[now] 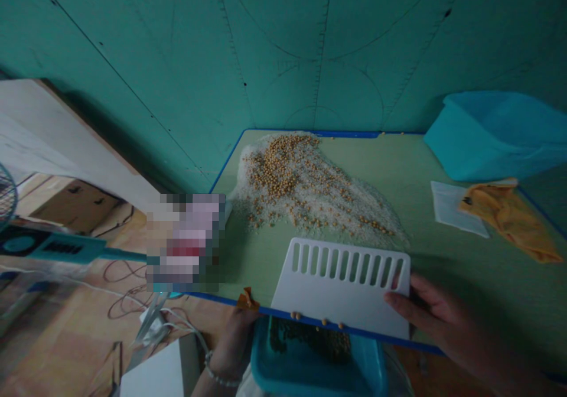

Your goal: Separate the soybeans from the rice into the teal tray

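Observation:
In my right hand (427, 311) is a white plastic board with a row of slots (341, 296); my thumb lies on its face and the other fingers are behind its right end. It rests tilted near the table's front edge. Beyond it spreads a heap of round tan beans (281, 169) mixed with fine whitish grains (252, 175). Several beans lie along the front rim beside the board. My left hand (243, 321) is at the table's front edge, next to a teal tub (259, 364) with beans and dark matter inside. Its fingers are mostly hidden.
A blue bin (460, 143) stands at the back right, with a white packet (456, 208) and yellow cloth (509, 217) before it. An orange-brown scrap (247, 298) is on the front edge. At left are a blurred-out item (190, 240), a fan (71, 246) and floor cables.

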The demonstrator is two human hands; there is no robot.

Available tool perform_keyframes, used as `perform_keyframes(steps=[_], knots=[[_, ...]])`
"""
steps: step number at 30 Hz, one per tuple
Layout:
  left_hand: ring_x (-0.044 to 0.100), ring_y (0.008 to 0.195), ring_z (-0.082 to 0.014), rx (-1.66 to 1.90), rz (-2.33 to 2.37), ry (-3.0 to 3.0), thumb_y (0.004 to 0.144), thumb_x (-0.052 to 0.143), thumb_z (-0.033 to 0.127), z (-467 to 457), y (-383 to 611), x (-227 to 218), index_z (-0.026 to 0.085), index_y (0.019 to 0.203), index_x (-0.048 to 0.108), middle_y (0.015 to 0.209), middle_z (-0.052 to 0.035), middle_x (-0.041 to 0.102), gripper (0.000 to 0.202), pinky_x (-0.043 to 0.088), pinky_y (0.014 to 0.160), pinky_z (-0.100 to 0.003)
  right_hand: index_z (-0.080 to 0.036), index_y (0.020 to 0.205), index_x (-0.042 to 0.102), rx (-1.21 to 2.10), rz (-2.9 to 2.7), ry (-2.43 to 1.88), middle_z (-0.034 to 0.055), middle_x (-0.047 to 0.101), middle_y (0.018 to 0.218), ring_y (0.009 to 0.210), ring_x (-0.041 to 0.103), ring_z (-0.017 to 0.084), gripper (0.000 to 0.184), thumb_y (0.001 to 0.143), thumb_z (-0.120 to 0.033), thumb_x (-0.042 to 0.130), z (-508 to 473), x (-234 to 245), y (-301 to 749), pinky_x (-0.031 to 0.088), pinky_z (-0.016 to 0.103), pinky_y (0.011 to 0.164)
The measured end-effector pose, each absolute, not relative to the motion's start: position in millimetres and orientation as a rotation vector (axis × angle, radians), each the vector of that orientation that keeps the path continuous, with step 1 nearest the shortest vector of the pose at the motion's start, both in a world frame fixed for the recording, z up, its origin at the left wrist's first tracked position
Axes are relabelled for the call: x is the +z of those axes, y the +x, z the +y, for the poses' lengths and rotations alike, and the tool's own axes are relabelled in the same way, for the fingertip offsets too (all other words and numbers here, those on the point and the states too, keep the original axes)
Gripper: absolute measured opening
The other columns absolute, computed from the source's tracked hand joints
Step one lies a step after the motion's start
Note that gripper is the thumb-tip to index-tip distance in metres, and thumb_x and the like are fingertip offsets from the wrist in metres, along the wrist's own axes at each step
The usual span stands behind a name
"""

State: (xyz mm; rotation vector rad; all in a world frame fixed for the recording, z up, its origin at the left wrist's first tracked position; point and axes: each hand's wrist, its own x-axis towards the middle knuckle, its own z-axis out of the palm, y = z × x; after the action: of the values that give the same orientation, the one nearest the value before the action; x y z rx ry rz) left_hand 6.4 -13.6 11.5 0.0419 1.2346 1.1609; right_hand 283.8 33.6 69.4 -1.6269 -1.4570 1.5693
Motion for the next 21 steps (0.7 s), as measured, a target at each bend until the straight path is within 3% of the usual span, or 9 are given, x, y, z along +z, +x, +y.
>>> perform_keyframes(steps=[3, 6, 12, 21], knots=[[0.059, 0.105, -0.0373, 1.145, 1.239, 0.044, 0.045, 0.069, 0.005, -14.7, 5.4, 9.0, 0.016, 0.090, 0.070, 0.097, -0.0107, 0.074, 0.046, 0.051, 0.086, -0.044, -0.024, 0.095, 0.068, 1.597, -1.438, -1.576, 0.0069, 0.071, 0.095, 0.083, 0.065, 0.024, 0.035, 0.074, -0.051, 0.059, 28.2, 69.7, 281.7, 0.053, 0.037, 0.076], [0.059, 0.105, -0.0379, 1.159, 1.262, 0.041, 0.044, 0.071, 0.009, -15.1, 6.0, 7.0, 0.017, 0.089, 0.070, 0.096, -0.0104, 0.074, 0.046, 0.050, 0.086, -0.045, -0.024, 0.092, 0.070, 1.589, -1.382, -1.562, 0.0077, 0.072, 0.093, 0.086, 0.066, 0.025, 0.036, 0.073, -0.052, 0.059, 22.5, 72.0, 277.3, 0.053, 0.037, 0.078], [0.062, 0.103, -0.0329, 1.164, 1.277, 0.040, 0.041, 0.071, 0.007, -13.7, 8.2, 8.5, 0.017, 0.080, 0.069, 0.084, -0.0062, 0.075, 0.040, 0.050, 0.087, -0.038, -0.022, 0.089, 0.071, 1.506, -1.308, -1.593, 0.0085, 0.072, 0.093, 0.086, 0.066, 0.026, 0.041, 0.070, -0.057, 0.060, 16.3, 75.0, 270.8, 0.052, 0.038, 0.080], [0.061, 0.103, -0.0339, 1.044, 1.255, 0.088, 0.051, 0.071, 0.014, -16.3, 6.4, 17.7, 0.017, 0.104, 0.065, 0.100, -0.0088, 0.073, 0.053, 0.048, 0.088, -0.044, -0.023, 0.090, 0.070, 1.525, -1.288, -1.588, 0.0086, 0.072, 0.096, 0.091, 0.065, 0.027, 0.040, 0.070, -0.057, 0.060, 14.0, 70.9, 272.7, 0.052, 0.040, 0.082]])
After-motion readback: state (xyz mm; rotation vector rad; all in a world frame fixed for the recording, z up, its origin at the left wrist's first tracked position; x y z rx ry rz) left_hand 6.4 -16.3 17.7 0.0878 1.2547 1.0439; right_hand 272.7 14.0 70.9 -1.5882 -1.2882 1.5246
